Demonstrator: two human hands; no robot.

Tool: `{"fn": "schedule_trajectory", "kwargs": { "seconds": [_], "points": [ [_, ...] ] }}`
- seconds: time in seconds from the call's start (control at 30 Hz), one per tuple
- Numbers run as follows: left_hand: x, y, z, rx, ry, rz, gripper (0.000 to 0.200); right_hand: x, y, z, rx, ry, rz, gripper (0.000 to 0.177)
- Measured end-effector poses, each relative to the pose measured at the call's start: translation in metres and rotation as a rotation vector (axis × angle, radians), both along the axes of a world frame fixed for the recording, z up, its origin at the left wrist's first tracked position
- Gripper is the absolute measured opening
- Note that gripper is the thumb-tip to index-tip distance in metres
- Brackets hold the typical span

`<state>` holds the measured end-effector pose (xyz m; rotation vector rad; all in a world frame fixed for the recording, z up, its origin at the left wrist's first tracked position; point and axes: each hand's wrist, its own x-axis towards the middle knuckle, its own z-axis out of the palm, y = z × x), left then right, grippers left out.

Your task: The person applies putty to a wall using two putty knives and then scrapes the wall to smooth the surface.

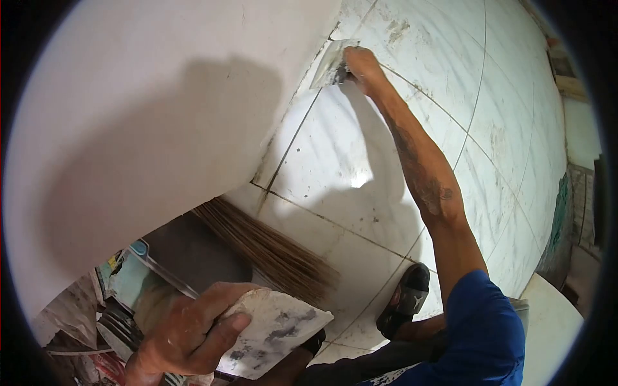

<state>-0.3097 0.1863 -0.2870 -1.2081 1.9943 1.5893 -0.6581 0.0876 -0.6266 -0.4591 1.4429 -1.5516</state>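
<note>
My right hand (364, 68) is closed on a flat, broad-bladed scraper (329, 67). The blade is smeared with whitish paste and lies at the seam where the pale wall (225, 38) meets the marble-patterned floor tiles (335, 148). The hand hides most of the handle. Low in view, my left hand (187, 331) grips a flat, pale board (277, 328) with white and grey smears, thumb on top and fingers behind. The board is tilted and held above the floor.
A stick broom (270, 251) lies by the wall corner, beside a dark grey panel (199, 248). Mixed clutter (116, 328) fills the lower left. My sandalled foot (405, 299) stands on the tiles. A pale round-edged surface (550, 321) is at the lower right.
</note>
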Motion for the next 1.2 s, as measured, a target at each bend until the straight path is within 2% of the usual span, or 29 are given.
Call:
{"fn": "schedule_trajectory", "kwargs": {
  "seconds": [0.1,0.2,0.23,0.3,0.37,0.43,0.47,0.53,0.57,0.6,0.67,0.73,0.77,0.87,0.93,1.0,1.07,1.13,1.17,1.2],
  "points": [
    [0.004,0.006,0.000,0.014,0.007,0.047,0.028,0.009,-0.015,-0.022,-0.021,0.160,0.121,0.021],
    [0.015,0.013,-0.003,-0.026,0.062,0.053,0.027,0.011,-0.047,-0.035,-0.004,0.219,0.141,0.024],
    [0.021,0.016,-0.004,-0.075,0.119,0.033,0.027,0.029,-0.036,0.017,0.067,0.088,0.117,0.026],
    [0.022,0.018,-0.001,-0.106,0.150,-0.011,0.027,0.014,-0.054,-0.015,-0.118,0.327,0.248,0.024],
    [0.017,0.015,0.001,-0.064,0.102,-0.063,0.027,0.009,-0.056,-0.007,-0.142,0.296,0.228,0.023],
    [0.018,0.015,-0.003,-0.113,0.170,-0.127,0.028,0.018,-0.038,0.065,-0.006,-0.010,0.065,0.022],
    [0.020,0.015,-0.006,-0.137,0.204,-0.159,0.028,0.018,-0.024,0.081,-0.076,-0.009,0.049,0.021],
    [0.032,0.015,-0.017,-0.357,0.321,-0.344,0.028,0.012,0.003,0.105,-0.220,-0.002,0.019,0.020],
    [0.031,0.016,-0.014,-0.336,0.311,-0.332,0.028,0.012,0.012,0.114,-0.109,-0.002,-0.052,0.018],
    [0.030,0.016,-0.012,-0.315,0.300,-0.319,0.028,0.006,0.013,0.090,-0.060,0.056,-0.030,0.017],
    [0.016,0.015,0.005,-0.017,0.143,-0.087,0.027,-0.006,0.008,0.021,0.034,0.172,0.015,0.016],
    [0.025,0.018,0.000,-0.080,0.180,-0.120,0.026,0.029,0.024,0.034,0.148,-0.010,-0.083,0.016],
    [0.026,0.019,0.000,-0.072,0.164,-0.112,0.026,0.026,0.018,-0.009,0.176,0.062,-0.014,0.019],
    [0.018,0.018,0.007,0.010,0.063,-0.035,0.026,0.054,0.026,-0.002,0.246,-0.012,0.020,0.023],
    [0.022,0.017,0.007,-0.002,0.075,-0.058,0.025,0.065,0.021,-0.012,0.206,0.030,0.029,0.026],
    [0.024,0.017,0.008,-0.008,0.067,-0.065,0.025,0.085,0.018,0.010,0.187,0.050,-0.019,0.027],
    [0.026,0.019,0.011,-0.008,0.039,-0.057,0.025,0.092,0.009,0.024,0.154,0.038,0.066,0.027],
    [0.034,0.025,0.006,-0.134,0.131,-0.130,0.026,0.092,-0.009,0.022,0.094,-0.047,0.191,0.028],
    [0.037,0.027,0.005,-0.200,0.176,-0.169,0.026,0.095,-0.010,0.028,0.013,0.062,0.238,0.029],
    [0.038,0.028,0.005,-0.175,0.163,-0.155,0.027,0.094,-0.009,0.035,-0.002,0.011,0.214,0.029]
  ]
}}
